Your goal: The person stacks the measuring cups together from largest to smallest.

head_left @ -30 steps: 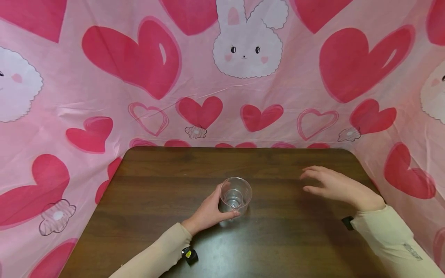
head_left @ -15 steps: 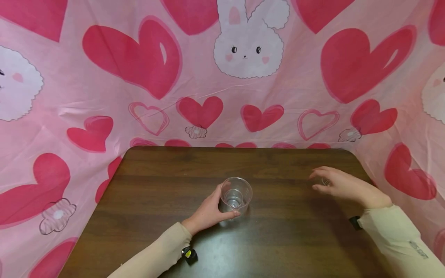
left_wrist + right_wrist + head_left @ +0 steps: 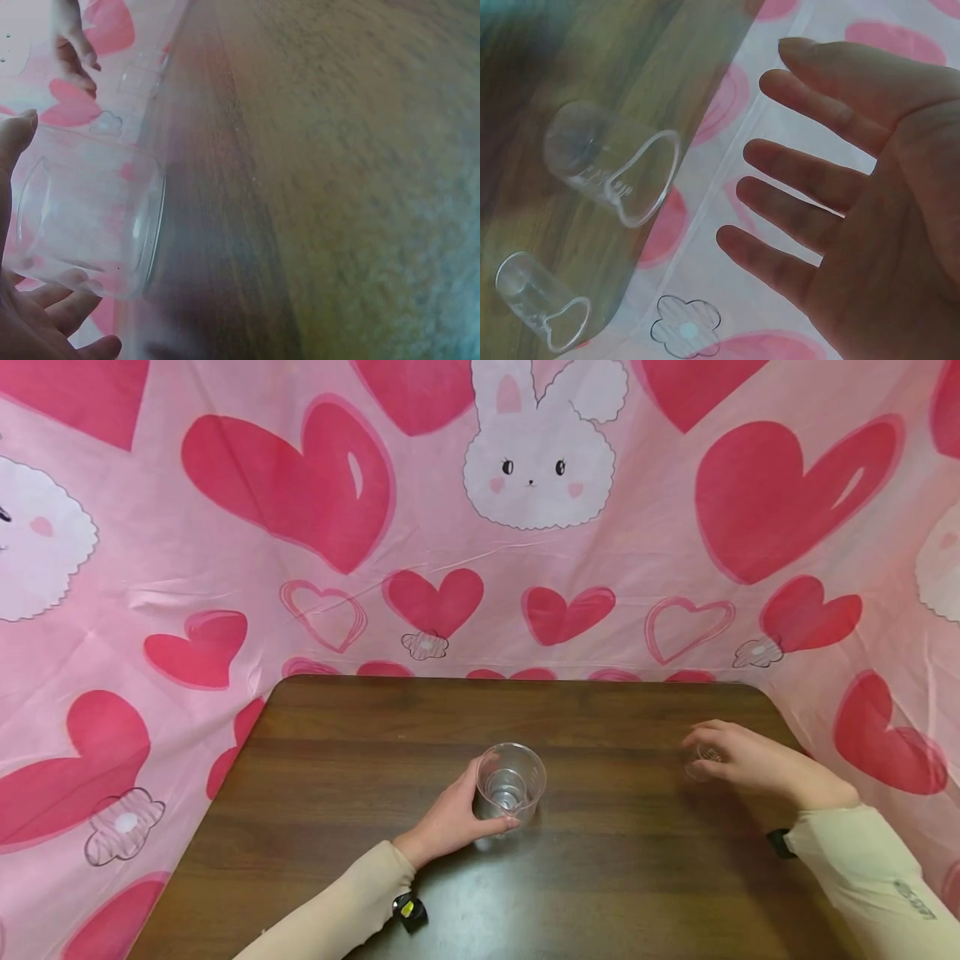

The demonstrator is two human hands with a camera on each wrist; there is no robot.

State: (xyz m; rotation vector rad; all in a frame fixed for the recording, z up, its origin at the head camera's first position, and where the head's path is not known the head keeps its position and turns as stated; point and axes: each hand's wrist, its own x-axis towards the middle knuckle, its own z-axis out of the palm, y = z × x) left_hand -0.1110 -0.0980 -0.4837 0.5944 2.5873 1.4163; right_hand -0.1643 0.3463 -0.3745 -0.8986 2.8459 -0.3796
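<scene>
in the head view, your left hand (image 3: 448,817) is wrapped round a clear beaker (image 3: 512,785) near the middle of the wooden table (image 3: 600,893), thumb on its near side, mouth upward; you likely have something light and stiff there, though whether it is glass or plastic, or holds any liquid, cannot be told. your right hand (image 3: 761,767) hangs well apart on the right, over a small clear vessel (image 3: 703,762) that it partly hides. in the left wrist view, your thumb and fingers lie on opposite sides of the smooth wall; that hold on the body looks sound, but treat the wall as slippery and perhaps breakable, so press gently. in the right wrist view, your right fingers are spread, with nothing between them, and a broader vessel (image 3: 592,157) and a narrower vessel (image 3: 540,296) stand in front, each with a pouring lip; which one shows from above is unclear. for either, take the sides below the rim, keeping your fingertips off the lip; the narrower probably tips more easily.
</scene>
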